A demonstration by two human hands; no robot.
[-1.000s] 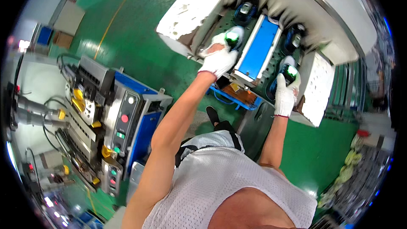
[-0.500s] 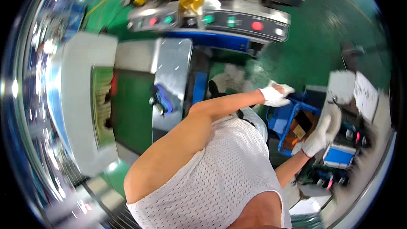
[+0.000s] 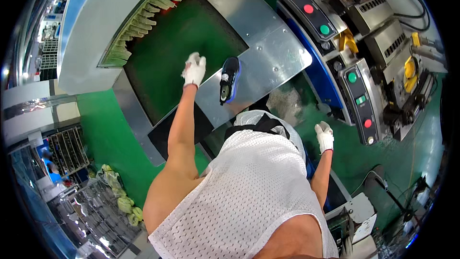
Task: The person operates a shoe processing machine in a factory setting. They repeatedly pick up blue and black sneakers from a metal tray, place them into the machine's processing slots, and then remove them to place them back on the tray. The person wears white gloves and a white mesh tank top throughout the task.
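A dark shoe (image 3: 231, 74) with a blue sole edge lies on the bare metal plate (image 3: 261, 74) along the front of a green conveyor belt (image 3: 177, 62). Something pale fills part of its opening; I cannot make out what. My left hand (image 3: 194, 70), in a white glove, hovers over the belt's near edge, left of the shoe and apart from it. Its fingers are loosely bent and spread, with nothing visible in them. Out to the right, my right hand (image 3: 325, 137), also in a white glove, hangs above the floor, fingers slightly curled and apart, holding nothing I can see.
Beyond the belt stands a pale machine housing (image 3: 96, 29) whose opening carries a green strip curtain (image 3: 148, 14). At the right is a metal machine with button panels (image 3: 357, 88) and yellow parts. Wire racks (image 3: 69, 151) stand far left; a white box (image 3: 362, 208) is at lower right.
My view and body have turned left toward the conveyor. My left hand has swung from the right side to the belt; my right hand has come away from the blue basket.
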